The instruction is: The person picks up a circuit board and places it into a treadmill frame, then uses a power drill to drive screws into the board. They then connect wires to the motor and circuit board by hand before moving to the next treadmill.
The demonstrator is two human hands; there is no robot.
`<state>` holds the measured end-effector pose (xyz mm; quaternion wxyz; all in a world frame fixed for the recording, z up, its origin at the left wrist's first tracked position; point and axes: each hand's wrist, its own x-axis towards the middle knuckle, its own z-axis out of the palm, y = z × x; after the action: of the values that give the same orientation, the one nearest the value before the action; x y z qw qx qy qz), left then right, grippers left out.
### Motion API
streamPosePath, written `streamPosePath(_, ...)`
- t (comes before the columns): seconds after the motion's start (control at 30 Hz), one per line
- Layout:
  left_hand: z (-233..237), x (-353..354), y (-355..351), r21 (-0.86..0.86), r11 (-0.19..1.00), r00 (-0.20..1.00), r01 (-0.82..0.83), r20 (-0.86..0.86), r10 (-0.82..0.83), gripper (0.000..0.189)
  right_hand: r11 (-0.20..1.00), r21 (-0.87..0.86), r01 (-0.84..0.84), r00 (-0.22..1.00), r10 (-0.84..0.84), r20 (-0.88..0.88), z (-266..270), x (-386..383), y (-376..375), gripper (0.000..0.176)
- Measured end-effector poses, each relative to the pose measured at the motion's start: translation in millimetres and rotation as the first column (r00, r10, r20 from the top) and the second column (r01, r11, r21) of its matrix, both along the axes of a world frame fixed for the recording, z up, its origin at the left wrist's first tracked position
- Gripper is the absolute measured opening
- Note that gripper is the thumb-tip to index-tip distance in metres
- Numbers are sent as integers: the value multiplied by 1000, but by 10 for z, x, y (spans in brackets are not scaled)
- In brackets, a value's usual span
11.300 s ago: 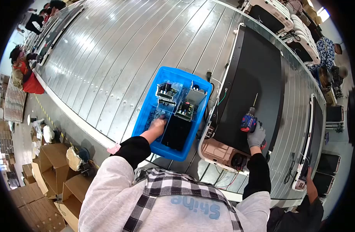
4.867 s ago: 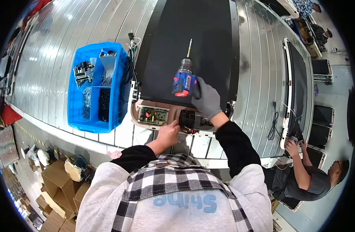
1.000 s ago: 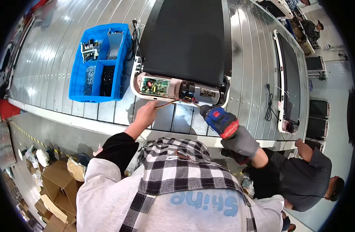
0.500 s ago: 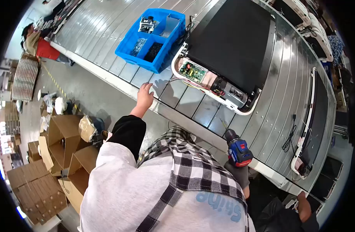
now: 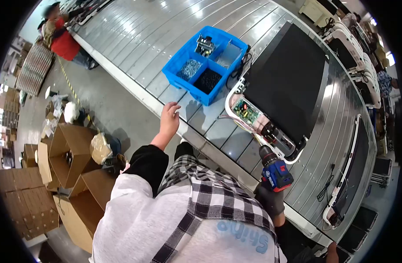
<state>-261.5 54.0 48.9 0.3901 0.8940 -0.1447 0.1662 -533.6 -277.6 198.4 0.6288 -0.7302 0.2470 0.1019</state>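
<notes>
My left hand (image 5: 169, 119) hovers by the table's near edge, empty, its fingers loosely bent and apart. Just beyond it stands a blue divided bin (image 5: 206, 65) with silver screws (image 5: 188, 69), black screws (image 5: 208, 81), and a metal-and-black part (image 5: 205, 45). My right hand (image 5: 269, 198), in a dark glove, is wrapped round a blue-and-red cordless drill (image 5: 277, 174). The drill's nose points at the near end of a treadmill (image 5: 284, 83); its bit tip is hard to make out. That end is uncovered, showing a green circuit board (image 5: 246, 111), wires and a motor (image 5: 277, 139).
A second treadmill (image 5: 352, 171) with a black cable (image 5: 325, 188) lies to the right on the slatted metal table (image 5: 144, 48). Open cardboard boxes (image 5: 71, 153) stand on the floor at left. A person (image 5: 63, 39) in red works farther up the table. Another person's hand (image 5: 332, 253) shows lower right.
The view has shifted, so the bin and treadmill sit lower and farther right. The drill's nose now overlaps the treadmill's white near edge. My left hand stays empty.
</notes>
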Motion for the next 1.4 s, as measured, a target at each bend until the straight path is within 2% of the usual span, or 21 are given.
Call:
streamPosePath(0.07,124,364,65,-12,996,989,84,120,-82,22,980,-125,-153,987,158,27,-120,529,235,10)
streamPosePath(0.17,316,875,151,50,976,961,210,171,-216,24,988,-52,-147,987,150,65,-129,1345,741,19)
streamPosePath(0.23,331,1189,167,91,950,938,297,158,-308,20,963,271,7,996,-31,82,34,1873,1087,20)
streamPosePath(0.3,264,1444,157,123,913,902,388,155,-404,17,959,266,-97,991,69,114,-278,2359,1154,23)
streamPosePath(0.37,114,1657,175,233,864,872,446,103,-478,13,960,261,-100,989,125,-82,-257,2792,1242,23)
streamPosePath(0.43,159,1743,188,235,875,879,424,125,-460,9,945,320,-64,979,120,-162,-379,3051,1329,22)
streamPosePath(0.5,176,1773,176,222,884,878,412,163,-450,13,981,190,-27,964,76,-254,-463,3196,1350,22)
streamPosePath(0.53,191,1771,181,219,882,881,417,139,-451,13,991,136,-7,968,41,-248,-560,3268,1327,22)
streamPosePath(0.63,156,1813,176,259,876,892,408,93,-443,14,959,254,125,986,-92,-140,-645,3297,1260,20)
streamPosePath(0.7,209,1884,169,229,869,894,438,-8,-448,12,981,177,82,994,-67,-85,-655,3267,1150,20)
streamPosePath(0.8,246,2024,54,-93,927,913,363,-166,-373,7,941,298,161,982,-123,-143,-318,3189,1108,22)
streamPosePath(0.87,157,2221,-56,-324,884,811,337,-377,-447,9,916,350,196,978,-159,-132,-171,3111,1081,24)
streamPosePath(0.9,65,2293,-149,-458,846,743,274,-457,-489,10,911,358,202,978,-165,-130,-94,3094,1073,26)
streamPosePath(0.93,133,2333,-241,-583,782,605,222,-546,-579,16,907,367,207,977,-171,-128,8,3084,1073,27)
streamPosePath(1.0,-9,2398,-451,-703,704,346,103,-638,-688,23,882,423,207,977,-165,-134,58,3030,998,33)
streamPosePath(1.03,81,2375,-565,-678,734,225,23,-712,-665,31,886,426,184,982,-146,-121,98,3012,971,36)
streamPosePath(1.1,345,2277,-714,-711,675,88,-196,-698,-710,35,900,406,157,987,-127,-100,111,2947,896,40)
streamPosePath(1.13,433,2253,-750,-740,595,-18,-313,-622,-783,29,920,367,138,989,-106,-106,120,2919,862,40)
streamPosePath(1.2,10,2284,-785,-817,492,-134,-299,-475,-870,21,953,288,97,991,-65,-119,167,2895,808,40)
streamPosePath(1.33,47,2359,-606,-770,535,88,-347,-595,-799,17,971,203,126,979,-89,-182,277,3120,807,29)
streamPosePath(1.4,178,2367,-547,-764,513,139,-391,-600,-787,19,972,214,94,982,-55,-181,155,3317,812,22)
